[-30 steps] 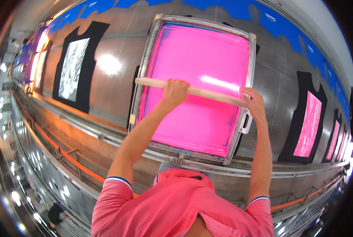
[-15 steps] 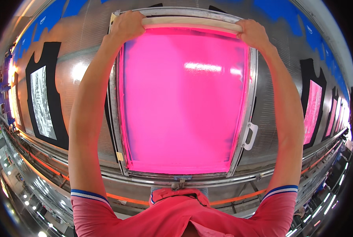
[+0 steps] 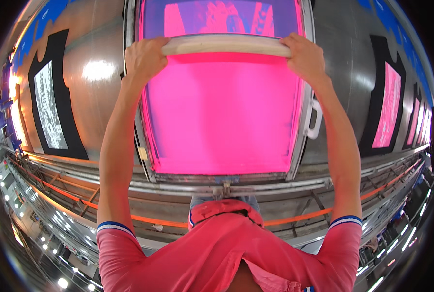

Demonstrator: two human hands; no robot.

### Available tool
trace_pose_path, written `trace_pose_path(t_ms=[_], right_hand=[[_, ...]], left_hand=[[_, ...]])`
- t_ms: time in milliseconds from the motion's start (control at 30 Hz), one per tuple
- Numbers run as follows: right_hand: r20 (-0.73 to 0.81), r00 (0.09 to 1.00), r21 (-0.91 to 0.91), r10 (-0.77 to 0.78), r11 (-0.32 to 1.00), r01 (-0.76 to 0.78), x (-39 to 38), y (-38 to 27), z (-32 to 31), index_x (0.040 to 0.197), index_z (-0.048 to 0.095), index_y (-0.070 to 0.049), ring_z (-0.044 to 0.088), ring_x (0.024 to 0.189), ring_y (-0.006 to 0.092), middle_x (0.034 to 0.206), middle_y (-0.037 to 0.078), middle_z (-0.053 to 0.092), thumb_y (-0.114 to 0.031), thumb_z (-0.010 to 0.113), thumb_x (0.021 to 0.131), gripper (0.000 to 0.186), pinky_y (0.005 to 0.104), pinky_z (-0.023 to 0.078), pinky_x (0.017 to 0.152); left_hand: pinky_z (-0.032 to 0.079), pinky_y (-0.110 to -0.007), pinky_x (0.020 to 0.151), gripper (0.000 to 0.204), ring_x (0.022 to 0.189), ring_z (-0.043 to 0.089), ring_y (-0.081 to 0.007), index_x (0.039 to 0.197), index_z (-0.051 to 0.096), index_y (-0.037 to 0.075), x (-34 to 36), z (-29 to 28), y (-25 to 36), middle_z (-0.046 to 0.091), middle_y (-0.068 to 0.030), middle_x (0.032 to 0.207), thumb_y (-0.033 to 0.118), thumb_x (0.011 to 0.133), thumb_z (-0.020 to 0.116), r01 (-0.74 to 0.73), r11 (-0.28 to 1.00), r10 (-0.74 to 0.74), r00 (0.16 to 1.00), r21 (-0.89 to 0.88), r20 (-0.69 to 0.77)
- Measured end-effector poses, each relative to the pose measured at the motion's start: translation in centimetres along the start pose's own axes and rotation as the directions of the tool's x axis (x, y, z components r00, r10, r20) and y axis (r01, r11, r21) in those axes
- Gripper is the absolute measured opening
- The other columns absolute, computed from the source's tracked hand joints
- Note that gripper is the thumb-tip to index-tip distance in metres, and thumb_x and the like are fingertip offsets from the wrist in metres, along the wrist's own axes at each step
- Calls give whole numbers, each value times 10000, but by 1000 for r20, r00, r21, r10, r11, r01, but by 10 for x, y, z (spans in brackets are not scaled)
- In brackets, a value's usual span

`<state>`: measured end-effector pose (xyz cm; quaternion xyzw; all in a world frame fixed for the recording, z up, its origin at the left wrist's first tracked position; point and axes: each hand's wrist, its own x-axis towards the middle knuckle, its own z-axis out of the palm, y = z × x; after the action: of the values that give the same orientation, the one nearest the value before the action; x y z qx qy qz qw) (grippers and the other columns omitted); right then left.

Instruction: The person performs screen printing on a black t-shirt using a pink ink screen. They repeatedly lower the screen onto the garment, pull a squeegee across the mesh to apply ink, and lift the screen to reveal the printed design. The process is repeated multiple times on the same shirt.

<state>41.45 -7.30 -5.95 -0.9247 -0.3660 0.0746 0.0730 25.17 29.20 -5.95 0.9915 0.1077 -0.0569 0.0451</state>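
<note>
A wooden-handled squeegee [image 3: 226, 44] spans the inside of a screen-printing frame [image 3: 294, 168]. My left hand [image 3: 148, 57] is closed around its left end, and my right hand [image 3: 306, 54] grips the right end. Pink ink [image 3: 221, 117] covers the mesh on the near side of the squeegee. Beyond it, a purple-blue stencil [image 3: 226, 17] with pink pattern areas shows. The blade's lower edge is hidden under the handle.
A white handle [image 3: 315, 119] sticks out from the frame's right side. Black garment pieces lie on the long table: one with a white print [image 3: 50, 107] at left, one with a pink print [image 3: 387, 107] at right. Metal rails [image 3: 187, 189] run along the near edge.
Both hands have drawn the squeegee from the frame's far end toward me. The patterned stencil now shows behind it, where the far mesh was covered in pink. My view has shifted too.
</note>
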Motion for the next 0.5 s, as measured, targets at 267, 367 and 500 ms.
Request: trace_pose_path(t_ms=[267, 367, 500], right_hand=[[11, 997, 70, -78, 995, 77, -182, -69, 15, 994, 685, -107, 639, 939, 280, 964, 58, 625, -77, 655, 681, 316, 419, 554, 776], [9, 997, 73, -83, 994, 82, -247, -93, 22, 976, 682, -97, 634, 932, 290, 957, 77, 631, -97, 676, 669, 307, 416, 549, 780], [50, 993, 284, 103, 952, -113, -324, -89, 18, 937, 680, -38, 631, 986, 378, 995, 186, 669, -85, 685, 665, 276, 470, 521, 889]], left_hand=[[578, -443, 710, 440, 804, 709, -338, 1098, 749, 173, -203, 23, 33, 749, -86, 987, 56, 679, 679, -63, 991, 50, 993, -117, -111], [564, -450, 735, 474, 874, 702, -356, 1109, 744, 175, -269, 32, 47, 738, -111, 995, 25, 664, 684, -53, 980, 35, 995, -193, -94], [562, -432, 839, 503, 963, 691, -327, 1096, 720, 89, -332, 53, 76, 720, -119, 1100, 72, 603, 813, -233, 943, 169, 951, -239, -260]])
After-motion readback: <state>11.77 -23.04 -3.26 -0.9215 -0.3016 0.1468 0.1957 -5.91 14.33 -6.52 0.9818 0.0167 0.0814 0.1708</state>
